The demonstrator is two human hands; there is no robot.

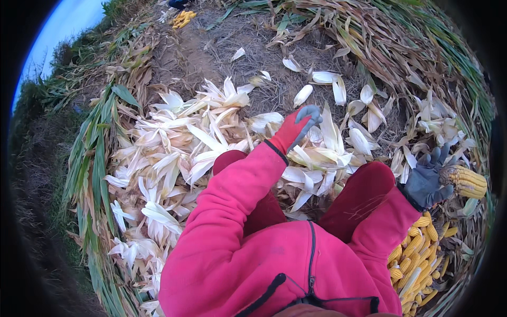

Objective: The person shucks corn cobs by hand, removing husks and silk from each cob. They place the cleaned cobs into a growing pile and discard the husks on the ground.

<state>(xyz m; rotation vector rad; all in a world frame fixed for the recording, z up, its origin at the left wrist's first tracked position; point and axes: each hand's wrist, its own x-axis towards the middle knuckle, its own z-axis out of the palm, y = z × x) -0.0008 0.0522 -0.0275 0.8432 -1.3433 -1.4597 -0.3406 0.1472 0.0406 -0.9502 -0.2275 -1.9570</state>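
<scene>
My left hand [297,128], in a red glove with grey fingers, is raised over the loose husks in front of my knees. Its fingers are slightly bent and apart, and nothing shows in them. Out to the right is my right hand [426,180] in a dark grey glove, its fingers spread. One end of a husked yellow corn cob [467,182] lies between its thumb and fingers, which are not wrapped round it. Below that hand, beside my right sleeve, lies a pile of husked yellow corn cobs [417,259].
Pale stripped husks [174,153] cover the ground ahead and to the left. Dry and green corn stalks [385,47] are heaped at the far right, with more stalks [92,164] along the left. A small heap of yellow cobs [183,19] lies far off on bare soil.
</scene>
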